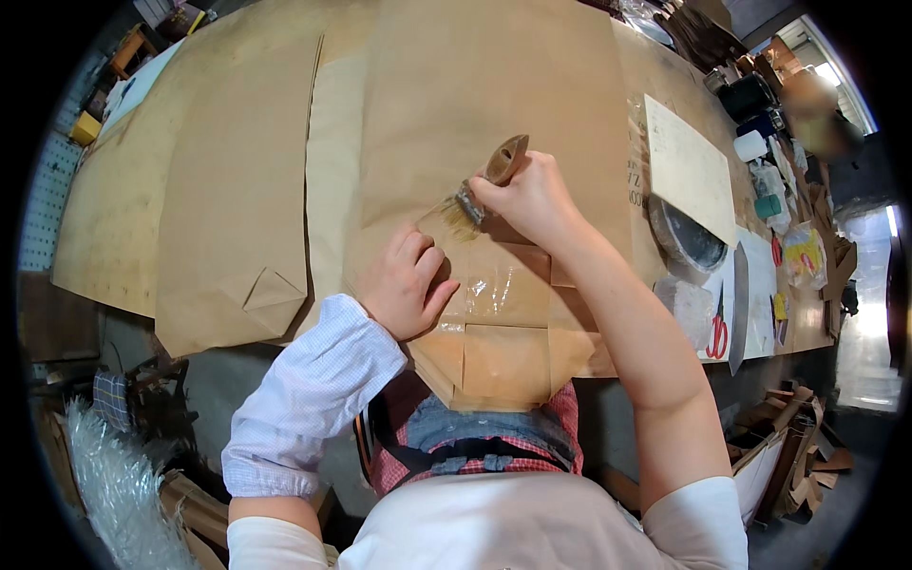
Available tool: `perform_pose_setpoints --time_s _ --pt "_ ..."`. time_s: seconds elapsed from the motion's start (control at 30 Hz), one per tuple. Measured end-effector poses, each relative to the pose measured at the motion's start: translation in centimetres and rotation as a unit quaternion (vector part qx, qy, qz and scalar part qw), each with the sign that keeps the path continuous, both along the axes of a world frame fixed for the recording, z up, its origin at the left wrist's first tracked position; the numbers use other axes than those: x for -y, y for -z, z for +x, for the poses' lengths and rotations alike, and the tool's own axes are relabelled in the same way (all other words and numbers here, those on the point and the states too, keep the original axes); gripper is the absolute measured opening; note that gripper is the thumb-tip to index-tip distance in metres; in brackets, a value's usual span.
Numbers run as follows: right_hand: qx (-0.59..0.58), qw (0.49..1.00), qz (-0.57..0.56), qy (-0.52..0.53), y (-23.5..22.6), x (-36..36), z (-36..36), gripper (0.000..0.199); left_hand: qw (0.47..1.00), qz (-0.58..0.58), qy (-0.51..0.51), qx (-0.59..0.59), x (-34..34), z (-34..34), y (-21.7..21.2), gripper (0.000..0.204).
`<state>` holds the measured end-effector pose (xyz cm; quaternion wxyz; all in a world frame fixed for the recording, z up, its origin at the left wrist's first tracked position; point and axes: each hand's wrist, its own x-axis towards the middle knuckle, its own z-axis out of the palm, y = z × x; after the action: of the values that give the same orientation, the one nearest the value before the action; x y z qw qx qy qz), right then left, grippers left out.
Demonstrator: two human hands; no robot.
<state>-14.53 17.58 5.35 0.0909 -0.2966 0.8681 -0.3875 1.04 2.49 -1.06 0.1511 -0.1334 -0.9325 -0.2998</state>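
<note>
My right hand (532, 198) is closed around the wooden handle of a flat paste brush (502, 161). Its pale bristles touch a large brown paper bag (494, 85) spread in front of me. Left of the bristles, my left hand (404, 283) rests on the same paper, fingers bent and thumb held apart; what lies under its fingertips is hidden. A glossy wet patch (496, 285) shines on the paper between my arms. Nearest my body, a folded flap (505, 366) of the bag reaches over the table edge.
Another brown paper bag (237, 171) with a folded end lies at the left. On the right are a white board (689, 166) partly over a round dark basin (698, 239), red-handled scissors (718, 337) and a long blade (739, 309). Clear plastic strips (119, 484) hang at lower left.
</note>
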Motion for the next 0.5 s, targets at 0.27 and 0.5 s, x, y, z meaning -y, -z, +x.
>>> perform_pose_setpoints --time_s 0.27,0.5 --pt "-0.134 0.976 -0.157 -0.063 -7.0 -10.9 5.7 0.025 0.999 0.011 -0.001 -0.034 -0.8 -0.2 0.1 0.034" --pt "-0.346 0.920 0.162 0.087 0.5 -31.1 4.2 0.040 0.998 -0.040 -0.034 -0.020 -1.1 0.6 -0.5 0.034"
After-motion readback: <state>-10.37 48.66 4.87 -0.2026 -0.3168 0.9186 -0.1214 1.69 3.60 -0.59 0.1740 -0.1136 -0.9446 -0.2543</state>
